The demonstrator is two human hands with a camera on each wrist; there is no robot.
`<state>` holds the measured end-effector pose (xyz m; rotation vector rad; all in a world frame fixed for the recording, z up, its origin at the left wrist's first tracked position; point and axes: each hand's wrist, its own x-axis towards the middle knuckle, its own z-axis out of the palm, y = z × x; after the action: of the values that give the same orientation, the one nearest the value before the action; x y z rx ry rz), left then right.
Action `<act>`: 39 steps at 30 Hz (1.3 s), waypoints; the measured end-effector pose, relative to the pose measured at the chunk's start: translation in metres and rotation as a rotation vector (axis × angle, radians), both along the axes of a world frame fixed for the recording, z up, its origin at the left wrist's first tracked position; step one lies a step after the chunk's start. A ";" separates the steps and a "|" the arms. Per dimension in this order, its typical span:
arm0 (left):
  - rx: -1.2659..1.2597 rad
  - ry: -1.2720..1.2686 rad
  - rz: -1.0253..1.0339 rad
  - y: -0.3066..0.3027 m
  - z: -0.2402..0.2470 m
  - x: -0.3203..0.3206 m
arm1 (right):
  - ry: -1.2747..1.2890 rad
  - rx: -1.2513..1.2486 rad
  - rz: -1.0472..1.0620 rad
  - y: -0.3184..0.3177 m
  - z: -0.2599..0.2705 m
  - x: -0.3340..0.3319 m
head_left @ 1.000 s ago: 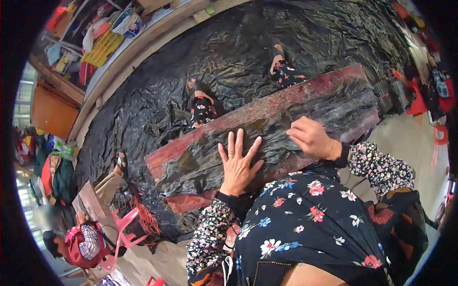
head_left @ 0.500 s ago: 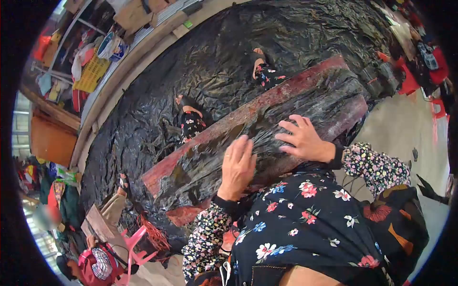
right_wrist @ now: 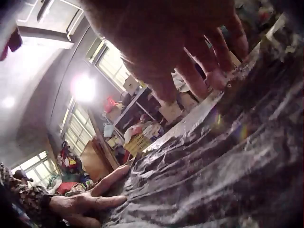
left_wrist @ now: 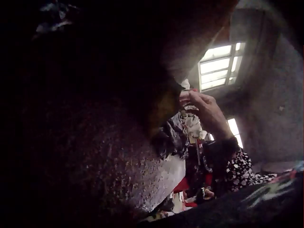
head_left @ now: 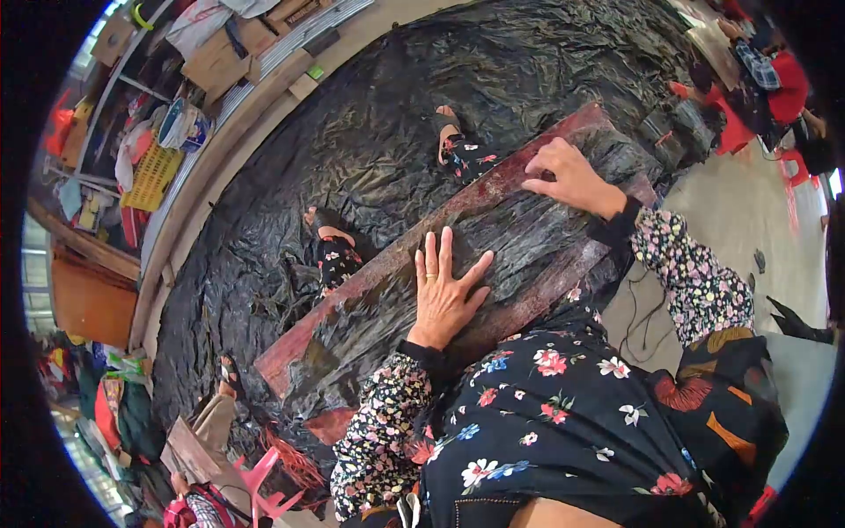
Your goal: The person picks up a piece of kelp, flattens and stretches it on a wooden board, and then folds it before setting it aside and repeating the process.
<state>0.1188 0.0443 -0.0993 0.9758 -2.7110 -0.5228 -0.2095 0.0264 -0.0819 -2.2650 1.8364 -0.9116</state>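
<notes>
A long reddish board (head_left: 282,361) lies across the person's lap in the head view, with a dark, wrinkled sheet (head_left: 528,238) spread over it. The left hand (head_left: 444,295) lies on the sheet near the middle, palm down and fingers spread. Farther right, the right hand (head_left: 574,179) is over the board's far edge with its fingers bent downward. In the right wrist view, the fingertips of the right hand (right_wrist: 171,47) are right at the sheet's edge, and nothing shows held in them. The left wrist view is mostly dark, with part of the board's surface (left_wrist: 142,180) visible.
A black, crinkled covering (head_left: 396,132) spreads over the floor, with the person's feet on it beyond the board. Shelves with a yellow basket (head_left: 154,180) stand at upper left. A pink stool (head_left: 264,484) is at lower left, near another person. More people sit at upper right.
The left hand lifted with its fingers closer together, then came down spread on the sheet again. The right hand has moved from mid-board toward the far right edge.
</notes>
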 end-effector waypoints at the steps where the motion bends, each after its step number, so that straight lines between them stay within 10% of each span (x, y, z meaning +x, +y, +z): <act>1: 0.005 0.003 0.008 0.000 0.000 0.000 | 0.058 0.154 0.012 -0.005 0.003 0.001; 6: 0.030 0.010 0.030 -0.001 0.003 -0.001 | 0.139 0.465 0.212 -0.023 -0.002 0.005; 32: -0.174 0.027 -0.061 -0.048 -0.003 -0.073 | 0.135 -0.097 0.012 0.032 0.009 0.030; 39: -0.091 -0.074 0.029 -0.042 0.006 -0.069 | 0.291 0.234 -0.141 0.111 -0.022 0.040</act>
<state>0.0494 0.0021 -0.0929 1.0281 -2.7541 -0.3617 -0.1690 0.1370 -0.1035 -2.2392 2.1126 -0.3673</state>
